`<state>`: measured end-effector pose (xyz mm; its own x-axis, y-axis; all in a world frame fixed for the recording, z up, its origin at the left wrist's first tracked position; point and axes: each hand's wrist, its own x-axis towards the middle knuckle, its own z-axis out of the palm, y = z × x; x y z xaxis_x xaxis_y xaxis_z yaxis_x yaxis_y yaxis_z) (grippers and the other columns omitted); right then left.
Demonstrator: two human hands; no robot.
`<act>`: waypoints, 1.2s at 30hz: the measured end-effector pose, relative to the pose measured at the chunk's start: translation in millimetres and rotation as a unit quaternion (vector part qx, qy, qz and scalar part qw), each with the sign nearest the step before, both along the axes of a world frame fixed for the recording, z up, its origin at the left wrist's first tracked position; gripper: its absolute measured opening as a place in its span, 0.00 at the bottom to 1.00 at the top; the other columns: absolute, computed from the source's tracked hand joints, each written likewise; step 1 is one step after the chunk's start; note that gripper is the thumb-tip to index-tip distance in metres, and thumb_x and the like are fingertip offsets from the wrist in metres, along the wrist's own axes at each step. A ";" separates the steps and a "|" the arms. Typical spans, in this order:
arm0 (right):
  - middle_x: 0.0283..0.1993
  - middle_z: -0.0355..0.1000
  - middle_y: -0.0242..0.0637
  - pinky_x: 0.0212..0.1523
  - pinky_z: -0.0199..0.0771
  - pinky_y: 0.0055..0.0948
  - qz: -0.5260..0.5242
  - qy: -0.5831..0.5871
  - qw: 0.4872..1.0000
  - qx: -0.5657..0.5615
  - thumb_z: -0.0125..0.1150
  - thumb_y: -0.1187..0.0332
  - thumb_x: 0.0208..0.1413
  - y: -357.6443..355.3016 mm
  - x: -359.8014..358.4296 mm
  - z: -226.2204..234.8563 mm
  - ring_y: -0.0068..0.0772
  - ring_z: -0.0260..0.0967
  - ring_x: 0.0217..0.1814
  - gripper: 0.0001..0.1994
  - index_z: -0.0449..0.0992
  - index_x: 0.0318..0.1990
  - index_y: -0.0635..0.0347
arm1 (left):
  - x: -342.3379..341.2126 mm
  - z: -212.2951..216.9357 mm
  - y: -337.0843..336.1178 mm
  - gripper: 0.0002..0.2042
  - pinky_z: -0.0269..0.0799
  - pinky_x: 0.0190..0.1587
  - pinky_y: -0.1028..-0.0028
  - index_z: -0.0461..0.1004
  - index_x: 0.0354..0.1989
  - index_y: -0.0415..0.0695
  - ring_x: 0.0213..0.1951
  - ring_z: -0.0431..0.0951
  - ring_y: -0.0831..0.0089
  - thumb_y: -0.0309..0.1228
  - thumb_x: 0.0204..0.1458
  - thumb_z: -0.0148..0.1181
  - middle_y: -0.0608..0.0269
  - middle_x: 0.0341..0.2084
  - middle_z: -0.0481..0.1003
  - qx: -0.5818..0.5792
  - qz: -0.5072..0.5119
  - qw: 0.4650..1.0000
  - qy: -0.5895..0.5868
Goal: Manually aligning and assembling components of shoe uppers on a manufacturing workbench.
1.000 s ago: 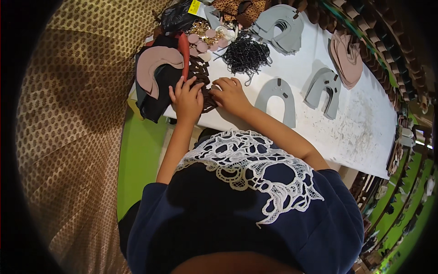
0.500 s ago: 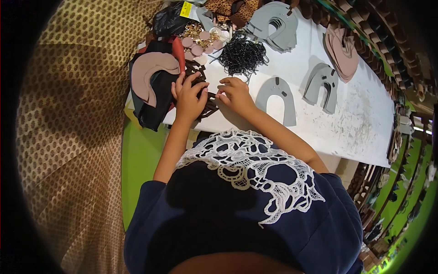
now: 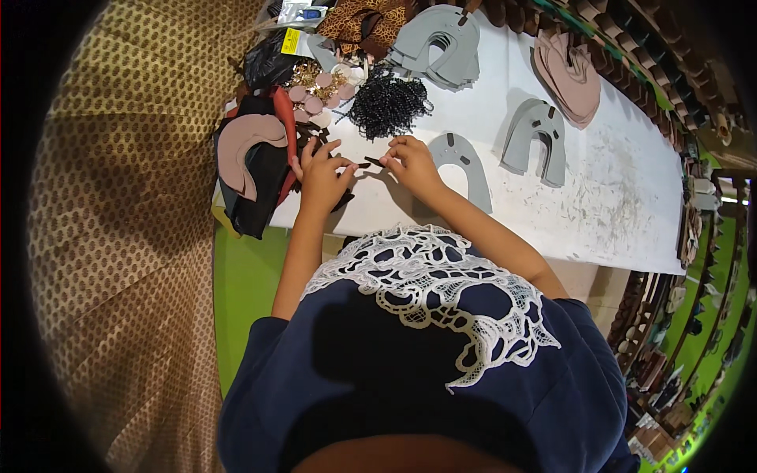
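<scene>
My left hand (image 3: 322, 180) pinches a small dark strip (image 3: 363, 165) between thumb and forefinger, its other fingers spread. Across a narrow gap, my right hand (image 3: 415, 167) pinches another dark strip (image 3: 374, 162); the two ends come close together above the white table. Dark brown strips (image 3: 344, 202) lie in a pile, partly hidden under my left hand. A grey U-shaped piece (image 3: 479, 183) with small dark tabs lies flat beside my right forearm. Just beyond my hands is a heap of black beaded strands (image 3: 390, 102).
At left, a curved pink piece (image 3: 230, 154) rests on black material beside a red strip (image 3: 284, 110). Pink discs (image 3: 314, 105) and gold-coloured bits lie farther back. Grey U-shaped stacks (image 3: 518, 142) and pink pieces (image 3: 569, 83) sit on the white table (image 3: 615, 197). A patterned curtain (image 3: 134, 236) hangs at left.
Small dark strips now show in both hands' fingertips; before, none could be made out there. My left hand has come away from the pile slightly. The whole view has shifted a little.
</scene>
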<state>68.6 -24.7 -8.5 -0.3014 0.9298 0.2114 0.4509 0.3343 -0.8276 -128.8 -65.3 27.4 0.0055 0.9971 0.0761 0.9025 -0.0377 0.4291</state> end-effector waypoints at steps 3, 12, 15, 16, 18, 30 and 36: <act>0.39 0.70 0.42 0.36 0.69 0.32 -0.007 0.012 1.000 -0.024 0.63 0.66 0.47 0.3 9.2 -4.8 0.39 0.68 0.39 0.08 0.77 0.28 0.62 | -4.5 5.3 -1.4 0.07 0.37 0.58 0.40 0.81 0.29 0.55 0.62 0.52 0.54 0.40 0.41 0.64 0.66 0.51 0.69 0.000 0.053 0.994 0.092; 0.44 0.67 0.42 0.33 0.70 0.28 -0.005 0.124 0.984 -0.132 0.62 0.67 0.50 -11.4 20.4 -8.4 0.35 0.69 0.40 0.08 0.77 0.31 0.64 | 44.6 -13.4 0.1 0.11 0.49 0.59 0.54 0.81 0.34 0.55 0.60 0.55 0.49 0.43 0.45 0.62 0.60 0.52 0.69 -0.017 0.047 0.992 -0.120; 0.44 0.68 0.43 0.39 0.70 0.33 -0.009 0.128 0.981 -0.146 0.62 0.66 0.49 -18.9 27.3 10.3 0.40 0.69 0.42 0.08 0.77 0.30 0.63 | 54.5 -30.9 7.7 0.09 0.52 0.59 0.59 0.81 0.31 0.54 0.59 0.58 0.49 0.42 0.43 0.64 0.61 0.51 0.70 -0.024 0.039 0.978 -0.202; 0.43 0.69 0.45 0.44 0.69 0.37 -0.018 0.106 0.984 -0.143 0.63 0.66 0.47 -20.5 31.3 15.4 0.44 0.68 0.43 0.08 0.77 0.29 0.62 | 59.9 -30.1 10.6 0.09 0.54 0.59 0.61 0.81 0.30 0.54 0.58 0.59 0.50 0.41 0.42 0.65 0.62 0.50 0.70 -0.022 0.031 0.972 -0.233; 0.44 0.70 0.44 0.46 0.68 0.38 -0.030 0.053 0.993 -0.097 0.62 0.66 0.47 -23.9 46.3 5.0 0.45 0.67 0.45 0.08 0.77 0.29 0.61 | 71.2 -28.4 12.0 0.08 0.55 0.58 0.61 0.81 0.29 0.54 0.57 0.60 0.50 0.41 0.41 0.65 0.63 0.50 0.71 -0.023 -0.004 0.984 -0.176; 0.46 0.70 0.42 0.50 0.64 0.41 -0.134 -0.075 0.988 -0.012 0.59 0.66 0.47 -33.2 114.5 0.6 0.47 0.65 0.49 0.07 0.78 0.31 0.56 | 121.7 -31.1 47.7 0.06 0.49 0.55 0.49 0.80 0.26 0.56 0.60 0.54 0.50 0.39 0.39 0.64 0.65 0.54 0.67 -0.054 -0.123 0.991 0.002; 0.47 0.70 0.42 0.48 0.64 0.41 -0.138 -0.092 0.986 0.009 0.59 0.66 0.46 -28.7 120.1 0.0 0.45 0.65 0.50 0.07 0.79 0.31 0.55 | 133.9 -41.0 50.2 0.05 0.47 0.55 0.47 0.79 0.25 0.56 0.60 0.54 0.51 0.38 0.38 0.65 0.64 0.54 0.67 -0.011 -0.110 0.994 0.008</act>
